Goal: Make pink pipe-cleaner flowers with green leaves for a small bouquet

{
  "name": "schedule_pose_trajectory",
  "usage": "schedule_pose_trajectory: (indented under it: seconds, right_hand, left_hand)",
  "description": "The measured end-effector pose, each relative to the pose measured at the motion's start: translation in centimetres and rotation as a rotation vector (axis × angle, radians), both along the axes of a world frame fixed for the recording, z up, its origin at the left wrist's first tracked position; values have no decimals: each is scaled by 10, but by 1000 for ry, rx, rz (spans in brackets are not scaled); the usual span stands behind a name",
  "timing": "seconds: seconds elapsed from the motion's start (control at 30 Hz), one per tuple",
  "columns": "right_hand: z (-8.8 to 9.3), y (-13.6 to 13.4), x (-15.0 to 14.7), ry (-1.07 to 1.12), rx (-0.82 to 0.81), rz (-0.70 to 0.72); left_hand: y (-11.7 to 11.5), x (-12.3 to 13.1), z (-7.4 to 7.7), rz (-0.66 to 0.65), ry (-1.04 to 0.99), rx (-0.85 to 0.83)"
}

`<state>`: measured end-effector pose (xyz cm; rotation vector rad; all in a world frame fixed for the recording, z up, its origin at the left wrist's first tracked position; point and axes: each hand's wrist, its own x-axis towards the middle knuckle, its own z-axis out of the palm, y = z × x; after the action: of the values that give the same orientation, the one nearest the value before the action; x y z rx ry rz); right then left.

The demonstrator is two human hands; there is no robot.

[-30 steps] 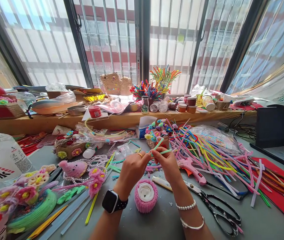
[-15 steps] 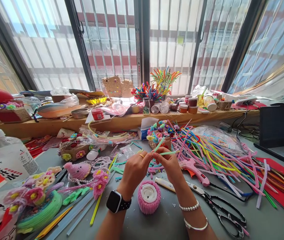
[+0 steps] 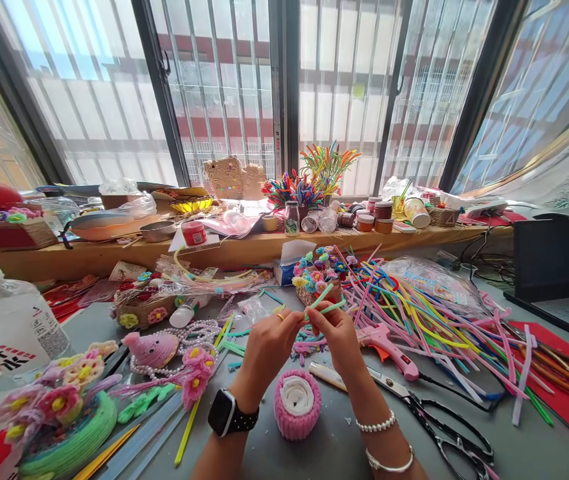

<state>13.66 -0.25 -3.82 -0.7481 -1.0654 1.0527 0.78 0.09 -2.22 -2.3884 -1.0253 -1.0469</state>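
Note:
Both hands meet above the middle of the table, pinching a light green pipe cleaner (image 3: 331, 307). My left hand (image 3: 275, 337) has its fingertips closed at the stem's near end, which the fingers partly hide. My right hand (image 3: 333, 328) pinches beside it, and two green ends stick out to the upper right in a V. Below the hands stands a round pink fuzzy pot (image 3: 297, 405) with a white rolled filling inside. Black-handled scissors (image 3: 434, 413) lie by my right forearm, behind which a pale-handled tool (image 3: 327, 376) is partly hidden.
A pink glue gun (image 3: 389, 348) lies right of my hands, its cord running right. Beyond it spreads a heap of colourful pipe cleaners (image 3: 414, 313). Flower baskets, beads and a pink plush piece (image 3: 151, 348) lie left. A laptop (image 3: 559, 267) stands far right, a large bottle (image 3: 9, 320) far left.
The view has tilted and shifted slightly. My right fingers have turned a little on the green pipe cleaner, and its two ends now lie closer together.

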Motion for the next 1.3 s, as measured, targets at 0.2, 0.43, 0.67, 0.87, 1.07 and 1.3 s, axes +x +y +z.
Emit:
schedule_pose_trajectory:
  seconds: [0.2, 0.43, 0.67, 0.87, 1.07, 1.3]
  right_hand:
    - [3, -1, -2, 17, -1, -82]
    - [2, 0, -1, 58, -19, -93]
    - [-2, 3, 2, 112, 34, 21]
    - [0, 1, 3, 125, 9, 66]
    - [2, 1, 3, 24, -26, 1]
    - [0, 2, 3, -59, 47, -86]
  left_hand:
    - [-1, 3, -3, 26, -34, -92]
    - [-2, 9, 0, -110, -270, -464]
    - [2, 9, 4, -422, -654, -992]
    - [4, 11, 2, -516, -830, -1212]
    - [1, 10, 5, -447, -763, -1081]
    - [-1, 15, 4, -394, -791, -981]
